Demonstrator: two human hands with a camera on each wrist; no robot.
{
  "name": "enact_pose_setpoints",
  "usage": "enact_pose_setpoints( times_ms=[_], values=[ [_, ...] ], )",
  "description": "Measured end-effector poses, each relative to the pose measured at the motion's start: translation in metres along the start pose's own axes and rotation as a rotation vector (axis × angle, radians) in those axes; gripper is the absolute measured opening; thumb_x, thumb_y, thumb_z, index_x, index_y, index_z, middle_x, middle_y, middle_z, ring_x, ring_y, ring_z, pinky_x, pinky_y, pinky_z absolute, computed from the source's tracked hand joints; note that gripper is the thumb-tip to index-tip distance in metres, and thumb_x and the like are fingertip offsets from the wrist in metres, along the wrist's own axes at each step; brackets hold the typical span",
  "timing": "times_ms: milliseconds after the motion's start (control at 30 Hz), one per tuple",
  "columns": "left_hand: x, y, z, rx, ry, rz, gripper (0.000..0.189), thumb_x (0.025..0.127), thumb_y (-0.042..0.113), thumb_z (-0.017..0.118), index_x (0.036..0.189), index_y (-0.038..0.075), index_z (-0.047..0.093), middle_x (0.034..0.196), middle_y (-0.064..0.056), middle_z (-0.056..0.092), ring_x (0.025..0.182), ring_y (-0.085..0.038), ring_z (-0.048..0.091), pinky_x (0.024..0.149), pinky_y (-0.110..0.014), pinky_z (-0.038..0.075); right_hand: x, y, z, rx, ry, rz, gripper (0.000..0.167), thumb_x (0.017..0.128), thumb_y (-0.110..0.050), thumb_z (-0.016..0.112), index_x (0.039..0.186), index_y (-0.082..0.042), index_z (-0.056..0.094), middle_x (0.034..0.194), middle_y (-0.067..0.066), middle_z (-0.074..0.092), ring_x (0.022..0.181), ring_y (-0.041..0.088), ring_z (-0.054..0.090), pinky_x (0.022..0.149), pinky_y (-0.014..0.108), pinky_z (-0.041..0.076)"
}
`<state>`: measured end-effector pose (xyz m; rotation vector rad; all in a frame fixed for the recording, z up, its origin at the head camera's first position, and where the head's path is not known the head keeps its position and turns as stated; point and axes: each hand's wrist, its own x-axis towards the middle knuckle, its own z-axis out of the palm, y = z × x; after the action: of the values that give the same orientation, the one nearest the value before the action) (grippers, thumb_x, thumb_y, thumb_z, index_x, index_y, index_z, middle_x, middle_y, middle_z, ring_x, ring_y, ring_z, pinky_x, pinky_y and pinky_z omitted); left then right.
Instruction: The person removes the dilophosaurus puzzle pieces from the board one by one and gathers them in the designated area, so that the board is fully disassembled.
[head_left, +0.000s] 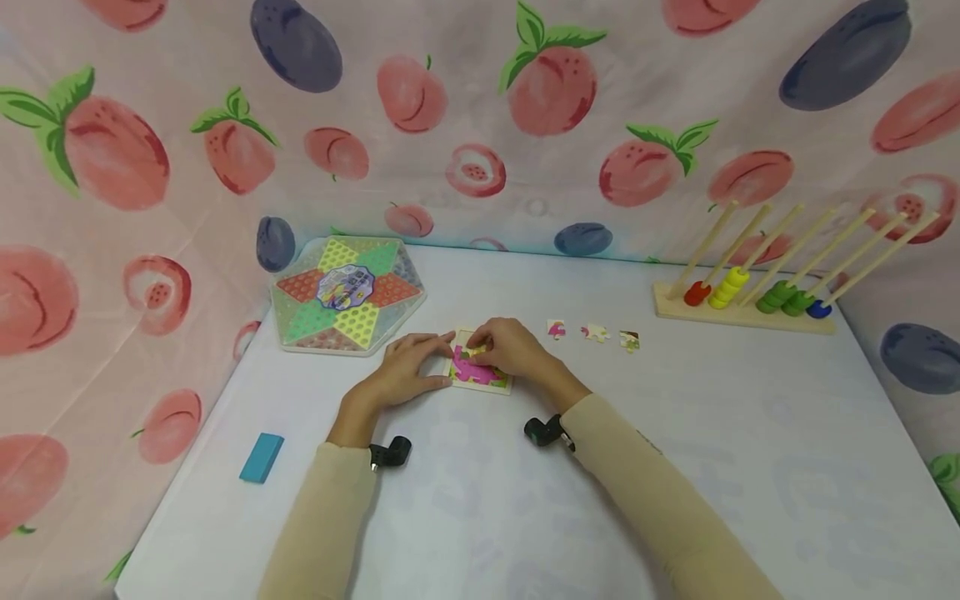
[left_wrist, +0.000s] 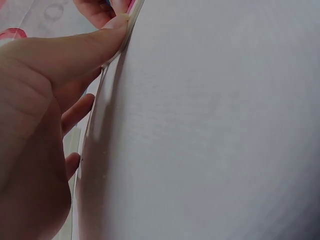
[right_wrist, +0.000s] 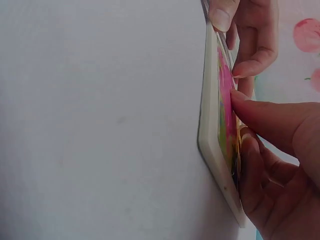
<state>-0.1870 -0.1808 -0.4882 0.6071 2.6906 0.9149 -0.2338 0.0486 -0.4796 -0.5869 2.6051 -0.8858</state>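
Head view shows both hands (head_left: 405, 371) (head_left: 517, 350) touching a framed puzzle (head_left: 476, 374).

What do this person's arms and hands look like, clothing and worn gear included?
Long, plain beige sleeves cover the forearms; the right one bears a short dark mark. Small black devices sit at both wrists. The hands are bare, without gloves.

Puzzle board (head_left: 482, 389) on bench (head_left: 450, 517), between left grip (head_left: 405, 371) and right grip (head_left: 516, 347); layout beneath right grip hard to tell. Three loose pieces (head_left: 596, 332) in row to right. Bead rack (head_left: 750, 321) farther right, behind pieces. Game board (head_left: 347, 292) behind left; block (head_left: 262, 457) front left.
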Motion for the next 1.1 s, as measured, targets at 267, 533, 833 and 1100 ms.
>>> enact_pose_setpoints(
  times_ms=[267, 533, 833, 1100],
  values=[
    [0.0007, 0.0016, -0.0016, -0.031, -0.01, -0.018, 0.036, 0.091, 0.03, 0.077, 0.122, 0.02, 0.061, 0.164, 0.004, 0.043, 0.15, -0.026, 0.035, 0.123, -0.057, 0.014, 0.0018, -0.0004, -0.0003, 0.041, -0.018, -0.008, 0.026, 0.091, -0.023, 0.078, 0.112, -0.01, 0.072, 0.102, 0.005, 0.071, 0.084, 0.014, 0.058, 0.073, 0.02, 0.049],
    [-0.0005, 0.0003, 0.0002, -0.046, -0.004, -0.019, 0.036, 0.091, 0.03, 0.077, 0.121, 0.02, 0.061, 0.164, 0.004, 0.043, 0.15, -0.027, 0.034, 0.123, -0.058, 0.013, -0.0025, 0.002, 0.0021, 0.055, 0.031, -0.036, 0.023, 0.089, -0.023, 0.079, 0.107, -0.012, 0.07, 0.099, 0.004, 0.072, 0.084, 0.014, 0.061, 0.074, 0.021, 0.051],
    [0.0009, 0.0026, 0.0001, -0.045, 0.008, -0.032, 0.03, 0.096, 0.034, 0.07, 0.122, 0.021, 0.063, 0.163, 0.005, 0.044, 0.152, -0.027, 0.033, 0.124, -0.058, 0.013, -0.001, 0.0007, 0.0029, 0.034, 0.071, -0.03, 0.016, 0.093, -0.022, 0.076, 0.104, -0.012, 0.071, 0.101, 0.004, 0.074, 0.091, 0.017, 0.063, 0.084, 0.028, 0.056],
    [0.0037, 0.0036, 0.0037, 0.011, 0.054, -0.047, 0.024, 0.097, 0.03, 0.07, 0.117, 0.02, 0.063, 0.16, 0.004, 0.048, 0.146, -0.025, 0.041, 0.121, -0.058, 0.019, -0.0012, -0.0015, 0.0054, 0.026, 0.089, -0.013, 0.017, 0.092, -0.024, 0.077, 0.103, -0.013, 0.071, 0.099, 0.004, 0.074, 0.089, 0.017, 0.064, 0.083, 0.028, 0.055]
  ],
)
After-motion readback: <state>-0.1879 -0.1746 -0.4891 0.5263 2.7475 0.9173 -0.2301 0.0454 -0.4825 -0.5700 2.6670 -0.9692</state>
